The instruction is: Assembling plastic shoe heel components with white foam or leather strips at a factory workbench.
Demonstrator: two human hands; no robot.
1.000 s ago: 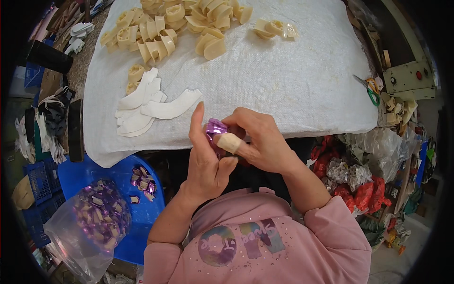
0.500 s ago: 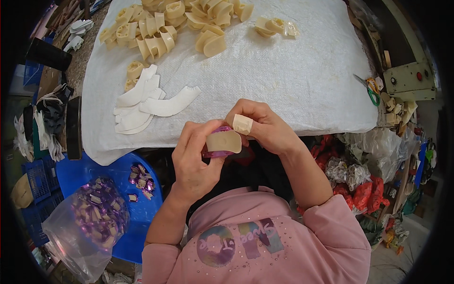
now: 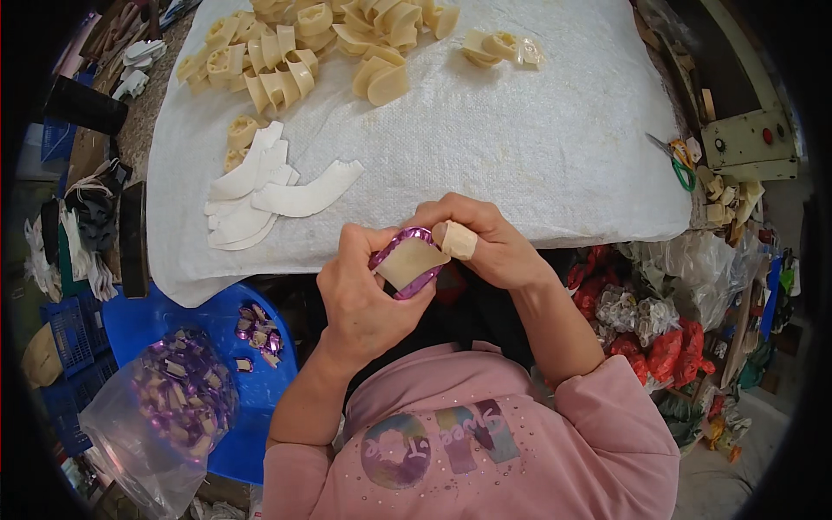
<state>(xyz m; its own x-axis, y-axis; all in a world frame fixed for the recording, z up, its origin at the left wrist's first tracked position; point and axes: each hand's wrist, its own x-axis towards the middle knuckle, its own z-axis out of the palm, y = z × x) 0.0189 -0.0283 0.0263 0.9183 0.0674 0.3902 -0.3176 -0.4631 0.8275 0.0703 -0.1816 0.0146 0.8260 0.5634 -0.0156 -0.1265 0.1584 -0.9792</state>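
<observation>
The head view looks down on the person's two bare hands, which meet just in front of the near edge of a table covered by a white woven sheet (image 3: pixel 537 139). The left hand (image 3: pixel 360 282) is clamped around a shiny purple piece (image 3: pixel 412 263), its fingers behind and its thumb along the lower side. The piece is tilted, with a pale beige face framed by the purple rim and turned up toward the camera. The right hand (image 3: pixel 490 241) is curled at the right end of the piece, close against it; whether its fingers grip the piece cannot be told. Beige tape (image 3: pixel 459 241) wraps the right thumb.

On the sheet, a few curved white paper strips (image 3: pixel 309 192) overlap, well to the left of the hands. A heap of beige curved parts (image 3: pixel 282 87) lies at the far side, and a small separate group of parts (image 3: pixel 501 48) sits to its right. Scissors (image 3: pixel 684 175) with green handles are at the right edge of the table.

Below on the left, a blue plastic tub (image 3: pixel 247 425) holds a clear bag (image 3: pixel 130 442) of small purple-and-beige bits, with loose bits (image 3: pixel 257 331) beside it. Red bags (image 3: pixel 666 355) sit at the lower right.
</observation>
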